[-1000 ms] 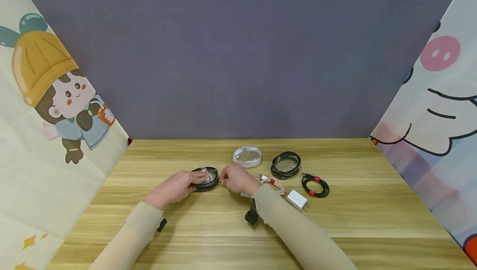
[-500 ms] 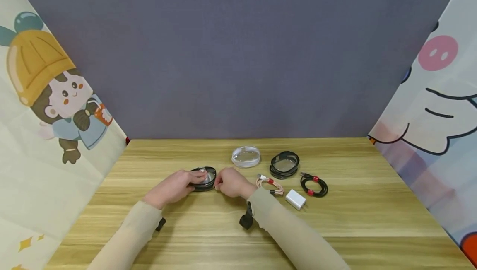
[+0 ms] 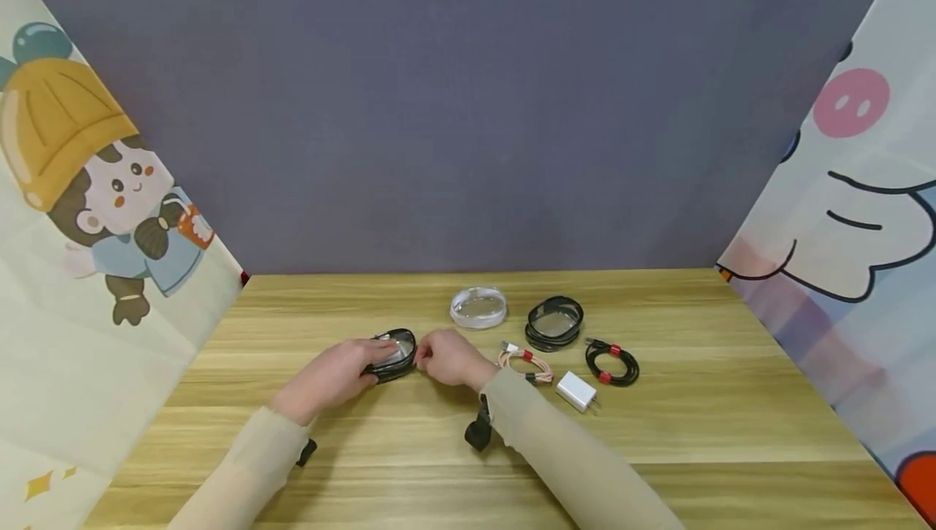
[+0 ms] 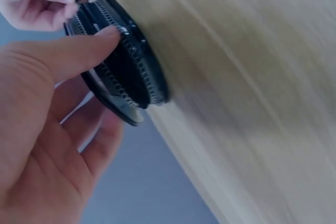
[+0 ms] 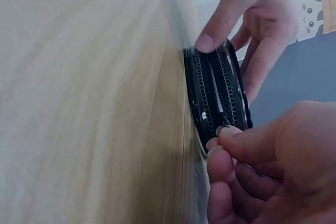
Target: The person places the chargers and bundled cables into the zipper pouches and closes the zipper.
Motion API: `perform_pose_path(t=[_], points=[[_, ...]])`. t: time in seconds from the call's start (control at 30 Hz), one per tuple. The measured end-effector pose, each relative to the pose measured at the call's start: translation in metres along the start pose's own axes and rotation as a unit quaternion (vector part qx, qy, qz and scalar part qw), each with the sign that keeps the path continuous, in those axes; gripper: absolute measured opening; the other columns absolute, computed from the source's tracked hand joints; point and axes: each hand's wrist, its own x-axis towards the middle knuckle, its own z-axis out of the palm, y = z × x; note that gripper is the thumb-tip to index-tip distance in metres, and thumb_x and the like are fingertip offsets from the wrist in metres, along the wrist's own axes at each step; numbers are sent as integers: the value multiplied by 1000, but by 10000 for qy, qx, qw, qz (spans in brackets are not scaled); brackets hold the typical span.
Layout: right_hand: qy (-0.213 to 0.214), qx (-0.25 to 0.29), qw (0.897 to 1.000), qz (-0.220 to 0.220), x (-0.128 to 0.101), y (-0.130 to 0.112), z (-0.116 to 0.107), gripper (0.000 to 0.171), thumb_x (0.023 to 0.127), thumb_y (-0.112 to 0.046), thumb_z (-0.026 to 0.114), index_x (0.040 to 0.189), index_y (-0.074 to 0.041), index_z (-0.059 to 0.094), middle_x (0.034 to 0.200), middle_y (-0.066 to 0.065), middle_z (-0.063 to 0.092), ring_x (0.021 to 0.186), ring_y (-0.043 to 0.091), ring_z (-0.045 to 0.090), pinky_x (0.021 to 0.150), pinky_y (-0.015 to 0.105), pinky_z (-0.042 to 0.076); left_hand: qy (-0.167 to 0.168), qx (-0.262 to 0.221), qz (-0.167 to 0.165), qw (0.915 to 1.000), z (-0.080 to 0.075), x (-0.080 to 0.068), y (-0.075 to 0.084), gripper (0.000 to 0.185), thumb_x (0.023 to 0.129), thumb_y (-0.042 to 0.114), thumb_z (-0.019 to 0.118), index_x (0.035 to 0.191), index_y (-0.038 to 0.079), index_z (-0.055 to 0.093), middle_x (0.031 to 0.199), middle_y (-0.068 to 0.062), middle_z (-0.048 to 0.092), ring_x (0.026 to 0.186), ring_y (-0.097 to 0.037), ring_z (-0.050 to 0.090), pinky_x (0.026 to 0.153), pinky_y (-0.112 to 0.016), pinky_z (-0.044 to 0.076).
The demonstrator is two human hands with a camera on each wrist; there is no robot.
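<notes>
A small round zip pouch (image 3: 393, 371) with black trim and a clear top stands near the middle of the table. Something whitish shows through its clear top. My left hand (image 3: 329, 375) grips it from the left, thumb on the zipped side and fingers on the far side. On its right my right hand (image 3: 449, 358) pinches the zip pull (image 5: 224, 128) between thumb and forefinger. In the right wrist view, the zip teeth run along the pouch's side between two black edges. The left wrist view has the pouch (image 4: 139, 59) under my left thumb.
Behind and right lie a clear white-rimmed pouch (image 3: 478, 320) and a second black-rimmed pouch (image 3: 553, 341). Nearer are a coiled pink cable (image 3: 541, 369), a white plug charger (image 3: 577, 392) and a coiled black cable (image 3: 629, 371) with red ties. A grey panel (image 3: 468, 107) stands behind the table.
My right hand has shifted slightly left, close against the pouch. The pouch has turned and tilted a little in my left hand. The head view has swung slightly to the right.
</notes>
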Motion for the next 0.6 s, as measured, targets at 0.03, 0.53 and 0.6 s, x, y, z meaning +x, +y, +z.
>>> perform_pose_path(t=[0.03, 0.53, 0.6], points=[[41, -4, 10000, 23, 1, 0, 0, 11, 82, -12, 66, 73, -18, 67, 70, -12, 59, 70, 6, 54, 71, 22, 45, 25, 74, -2, 10000, -1, -1, 2, 56, 78, 4, 74, 131, 9, 56, 133, -9, 53, 119, -32, 51, 95, -46, 44], [429, 422, 9952, 774, 16, 5, 2, 9, 84, -10, 65, 80, -16, 69, 76, -8, 62, 72, 8, 55, 70, 25, 48, 559, 842, 808, 9916, -3, -5, 0, 65, 65, 9, 84, 125, 20, 62, 130, -9, 55, 110, -28, 55, 87, -42, 50], [414, 380, 9956, 752, 17, 6, 2, 8, 84, -11, 65, 81, -16, 69, 76, -8, 62, 73, 9, 55, 70, 26, 48, 543, 849, 977, 9901, -3, -3, 2, 66, 65, 12, 84, 127, 18, 61, 134, -8, 53, 116, -28, 52, 89, -43, 49]])
